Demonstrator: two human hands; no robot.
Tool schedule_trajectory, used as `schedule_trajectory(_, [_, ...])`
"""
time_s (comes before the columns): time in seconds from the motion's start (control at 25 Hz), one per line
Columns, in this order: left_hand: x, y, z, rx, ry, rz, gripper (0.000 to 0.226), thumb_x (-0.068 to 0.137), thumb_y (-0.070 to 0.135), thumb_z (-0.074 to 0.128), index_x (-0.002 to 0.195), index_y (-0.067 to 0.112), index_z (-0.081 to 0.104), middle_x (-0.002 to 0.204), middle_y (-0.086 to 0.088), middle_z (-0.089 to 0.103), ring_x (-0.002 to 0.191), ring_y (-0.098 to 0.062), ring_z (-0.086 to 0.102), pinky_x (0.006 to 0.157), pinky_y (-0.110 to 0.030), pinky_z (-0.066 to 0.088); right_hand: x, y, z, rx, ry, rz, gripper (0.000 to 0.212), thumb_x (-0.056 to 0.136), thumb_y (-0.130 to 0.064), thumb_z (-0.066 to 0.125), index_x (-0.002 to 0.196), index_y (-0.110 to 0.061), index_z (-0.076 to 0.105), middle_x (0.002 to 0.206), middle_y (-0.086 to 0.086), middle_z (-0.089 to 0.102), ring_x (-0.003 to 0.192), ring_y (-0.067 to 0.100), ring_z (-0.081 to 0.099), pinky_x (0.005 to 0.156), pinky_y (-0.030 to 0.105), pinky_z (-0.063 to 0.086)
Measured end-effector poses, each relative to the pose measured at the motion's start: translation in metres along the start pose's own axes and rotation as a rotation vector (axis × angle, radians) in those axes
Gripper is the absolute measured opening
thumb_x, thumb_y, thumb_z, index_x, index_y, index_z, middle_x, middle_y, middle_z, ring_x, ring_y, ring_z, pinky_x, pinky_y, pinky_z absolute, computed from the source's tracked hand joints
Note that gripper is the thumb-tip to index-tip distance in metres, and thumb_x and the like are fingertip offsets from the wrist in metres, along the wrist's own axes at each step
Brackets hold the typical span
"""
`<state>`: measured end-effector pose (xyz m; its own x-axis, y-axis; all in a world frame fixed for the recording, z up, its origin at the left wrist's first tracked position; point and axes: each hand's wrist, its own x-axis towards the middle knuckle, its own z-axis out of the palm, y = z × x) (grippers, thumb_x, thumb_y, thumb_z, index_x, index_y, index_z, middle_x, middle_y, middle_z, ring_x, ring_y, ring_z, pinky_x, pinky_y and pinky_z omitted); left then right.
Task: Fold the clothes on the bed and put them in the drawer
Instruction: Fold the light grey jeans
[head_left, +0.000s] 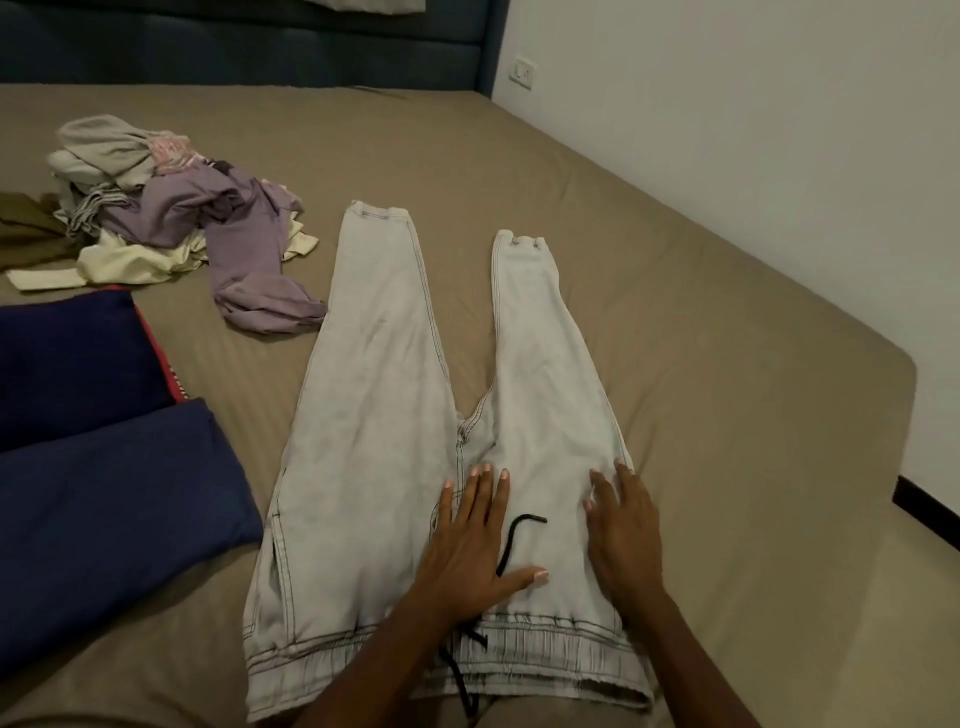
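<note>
No text can be read anywhere. A pink print on the grey garment (171, 150) in the heap at the upper left is too blurred to make out, and so are the white marks on the red stripe (176, 376) of the navy cloth at the left edge.

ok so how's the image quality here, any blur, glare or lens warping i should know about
Head view: dim, warm indoor light, no glare; soft shadows under both hands on the pale trousers. Slightly soft all over, and the left hand and right hand look a little smeared. Wide-angle bending shows in the curved bed edge and the leaning wall. The clothes pile is soft, its pink print unreadable.
</note>
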<state>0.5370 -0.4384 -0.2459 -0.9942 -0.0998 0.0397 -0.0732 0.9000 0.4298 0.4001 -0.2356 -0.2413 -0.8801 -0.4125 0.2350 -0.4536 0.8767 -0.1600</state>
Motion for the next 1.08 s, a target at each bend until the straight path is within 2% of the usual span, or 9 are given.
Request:
schedule_trajectory(0.12, [-0.034,-0.006,-0.011,-0.182,-0.114,0.116,0.126,0.078,0.095,0.043,0.158,0.025,-0.026,0.168,0.009,-0.026,0.153,-0.006,-0.024,0.127,-0.043,-0.013,-0.056,-0.008,-0.021,0.191,-0.092,-0.284,0.059,0.101,-0.053,0.053,0.153,-0.025,0.046,0.168,0.001,0.027,0.155,0.018,0.024,0.123,0.039,0.024])
schedule_trajectory(0.24, [-0.072,-0.027,-0.017,-0.062,-0.163,0.233,0.124,0.079,0.092,0.046,0.163,0.021,-0.011,0.169,0.004,-0.021,0.155,-0.01,-0.022,0.127,-0.034,-0.012,-0.088,-0.008,-0.038,0.219,-0.228,-0.549,0.081,0.091,-0.064,0.065,0.158,-0.028,0.038,0.17,-0.001,0.02,0.156,0.019,0.021,0.122,0.037,0.022])
schedule_trajectory(0.32, [-0.093,-0.042,-0.011,0.119,-0.1,0.305,0.111,0.086,0.088,0.04,0.164,0.017,0.008,0.171,-0.006,-0.004,0.158,-0.02,-0.007,0.128,-0.043,-0.003,-0.099,-0.01,-0.037,0.177,-0.199,-0.615,0.082,0.088,-0.065,0.066,0.156,-0.026,0.043,0.168,0.002,0.026,0.151,0.024,0.031,0.118,0.042,0.032])
schedule_trajectory(0.44, [-0.116,-0.049,0.004,0.243,0.072,0.37,0.084,0.098,0.068,0.04,0.159,0.01,0.032,0.164,-0.014,0.032,0.153,-0.028,0.029,0.126,-0.046,0.024,-0.114,-0.014,-0.029,0.151,-0.131,-0.705,0.074,0.087,-0.054,0.069,0.151,-0.021,0.051,0.153,0.011,0.046,0.137,0.029,0.047,0.107,0.043,0.043])
schedule_trajectory(0.6, [-0.12,-0.037,0.018,0.389,0.207,0.367,0.06,0.095,0.041,0.041,0.138,0.004,0.061,0.141,-0.02,0.061,0.131,-0.031,0.059,0.101,-0.046,0.054,-0.121,-0.017,-0.023,0.115,-0.015,-0.729,0.05,0.09,-0.031,0.063,0.137,-0.013,0.065,0.124,0.011,0.061,0.103,0.025,0.06,0.083,0.038,0.05])
schedule_trajectory(0.76, [-0.121,-0.039,0.008,0.479,0.287,0.444,0.049,0.092,0.026,0.04,0.125,0.008,0.072,0.128,-0.018,0.07,0.116,-0.028,0.07,0.073,-0.035,0.062,-0.125,-0.031,-0.019,0.045,0.065,-0.718,0.027,0.085,-0.021,0.061,0.106,-0.007,0.071,0.102,0.004,0.061,0.082,0.022,0.058,0.067,0.033,0.051])
schedule_trajectory(0.88, [-0.131,-0.037,0.011,0.511,0.35,0.534,0.044,0.098,0.031,0.044,0.125,0.013,0.073,0.128,-0.013,0.071,0.116,-0.023,0.07,0.069,-0.032,0.063,-0.132,-0.027,-0.02,0.09,0.043,-0.695,0.008,0.085,-0.02,0.06,0.089,-0.013,0.06,0.089,0.0,0.051,0.072,0.019,0.046,0.062,0.032,0.043])
schedule_trajectory(1.0, [-0.131,-0.037,0.019,0.537,0.316,0.534,0.043,0.097,0.037,0.046,0.124,0.016,0.074,0.126,-0.012,0.072,0.114,-0.022,0.071,0.069,-0.031,0.064,-0.138,-0.022,-0.021,0.097,-0.028,-0.765,0.014,0.081,-0.023,0.061,0.087,-0.016,0.051,0.087,-0.001,0.045,0.072,0.019,0.04,0.062,0.033,0.039])
schedule_trajectory(1.08, [-0.134,-0.033,0.014,0.496,0.316,0.485,0.047,0.097,0.05,0.048,0.124,0.02,0.073,0.128,-0.011,0.071,0.117,-0.022,0.069,0.071,-0.031,0.063,-0.138,-0.023,-0.027,0.203,-0.088,-0.691,0.012,0.085,-0.026,0.061,0.089,-0.018,0.054,0.09,-0.005,0.045,0.076,0.016,0.043,0.064,0.033,0.042])
